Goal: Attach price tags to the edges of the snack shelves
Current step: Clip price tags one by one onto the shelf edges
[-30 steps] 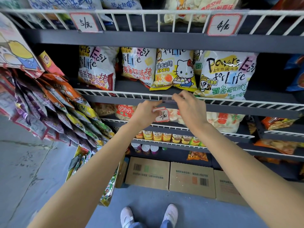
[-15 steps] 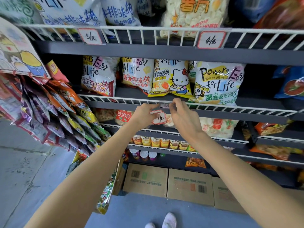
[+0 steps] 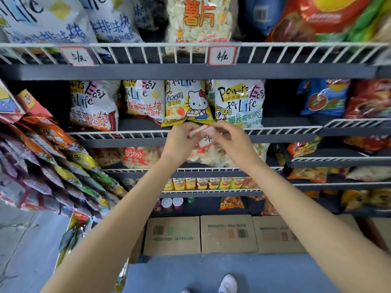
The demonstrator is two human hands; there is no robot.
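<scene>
Both hands meet at the white wire edge (image 3: pixel 131 134) of the second snack shelf, just below the Hello Kitty bag (image 3: pixel 187 102). My left hand (image 3: pixel 179 142) pinches a red-bordered white price tag (image 3: pixel 201 130), tilted nearly edge-on. My right hand (image 3: pixel 230 140) grips the same tag from the right. Beneath it a second tag (image 3: pixel 206 142) with handwriting hangs at the wire edge, partly hidden by my fingers. Two tags, "5" (image 3: pixel 78 56) and "4" (image 3: pixel 222 55), are fixed on the top shelf edge.
Snack bags fill the shelves. Strips of hanging snack packets (image 3: pixel 48 163) jut out at the left. Cardboard boxes (image 3: pixel 228 233) sit on the floor under the lowest shelf. My white shoes (image 3: pixel 227 284) show at the bottom on the blue-grey floor.
The view has tilted upward, so the shelves sit lower in frame. My hands have drawn together and a tag is now lifted edge-on between them at the wire edge.
</scene>
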